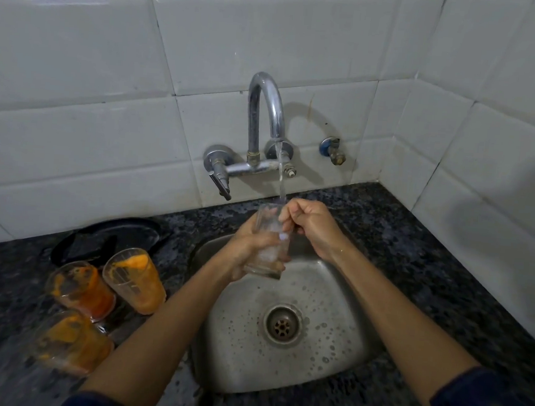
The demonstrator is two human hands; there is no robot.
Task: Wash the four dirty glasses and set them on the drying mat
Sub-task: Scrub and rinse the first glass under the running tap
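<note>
A clear glass [267,260] is held upright over the steel sink [327,361], under running water from the tap [265,106]. My left hand [245,249] wraps around its lower half. My right hand [312,227] is at the rim, with fingers reaching into the glass. Three dirty glasses stand on the counter to the left, all smeared with orange residue: one [135,280] nearest the sink, one [81,289] beside it, and one [71,342] nearer to me.
A black tray or mat [113,235] lies on the dark speckled counter [416,246] behind the dirty glasses. The sink drain [282,324] is open, with droplets around it. A small blue valve [331,148] sticks out of the tiled wall.
</note>
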